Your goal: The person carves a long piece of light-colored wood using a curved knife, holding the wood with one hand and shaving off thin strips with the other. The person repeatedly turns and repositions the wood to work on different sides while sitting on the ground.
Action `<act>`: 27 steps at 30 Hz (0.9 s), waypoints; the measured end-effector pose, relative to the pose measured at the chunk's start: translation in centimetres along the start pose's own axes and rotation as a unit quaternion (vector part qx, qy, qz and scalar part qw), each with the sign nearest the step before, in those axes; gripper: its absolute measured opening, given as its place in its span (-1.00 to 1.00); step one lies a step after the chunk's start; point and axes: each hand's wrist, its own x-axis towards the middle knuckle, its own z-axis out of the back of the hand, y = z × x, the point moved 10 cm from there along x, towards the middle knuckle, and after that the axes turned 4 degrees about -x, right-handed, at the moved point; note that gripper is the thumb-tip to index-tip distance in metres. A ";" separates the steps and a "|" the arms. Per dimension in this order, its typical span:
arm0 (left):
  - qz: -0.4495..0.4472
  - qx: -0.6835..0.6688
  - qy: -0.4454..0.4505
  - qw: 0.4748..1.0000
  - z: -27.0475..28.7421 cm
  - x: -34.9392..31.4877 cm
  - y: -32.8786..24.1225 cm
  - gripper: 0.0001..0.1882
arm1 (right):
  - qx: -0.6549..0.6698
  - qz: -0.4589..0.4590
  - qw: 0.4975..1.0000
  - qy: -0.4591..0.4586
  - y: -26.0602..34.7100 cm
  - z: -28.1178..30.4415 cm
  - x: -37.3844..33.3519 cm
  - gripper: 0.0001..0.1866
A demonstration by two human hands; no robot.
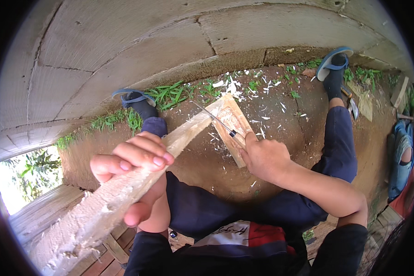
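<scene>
My left hand is wrapped round a long, pale stick of rough wood, which slants from the lower left up to the middle. In my right hand is a knife, its handle mostly covered by my fingers. The thin blade crosses the stick's far end, edge close against the wood; whether it bites in cannot be made out. Beneath that end lies a flat wooden board, tilted on the ground, with shavings on its face.
White wood shavings are scattered over the brown dirt between my sandalled feet. A concrete block wall rises ahead, with grass at its foot. A metal-headed tool lies by my right foot. Another person's torn-jeans leg shows at far right.
</scene>
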 end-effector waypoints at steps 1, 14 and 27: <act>0.007 -0.003 0.000 1.000 -0.2 0.2 0.0 -0.28 | 0.003 0.004 1.000 -0.016 -0.3 0.2 -0.1 -0.66; -0.036 0.009 -0.004 0.999 0.7 1.0 0.6 -0.30 | 0.088 0.063 0.987 -0.121 1.1 1.0 -0.3 -0.61; -0.018 0.006 0.017 1.000 -0.8 0.7 0.7 -0.30 | 0.056 0.067 0.985 -0.146 0.7 0.6 1.2 -0.67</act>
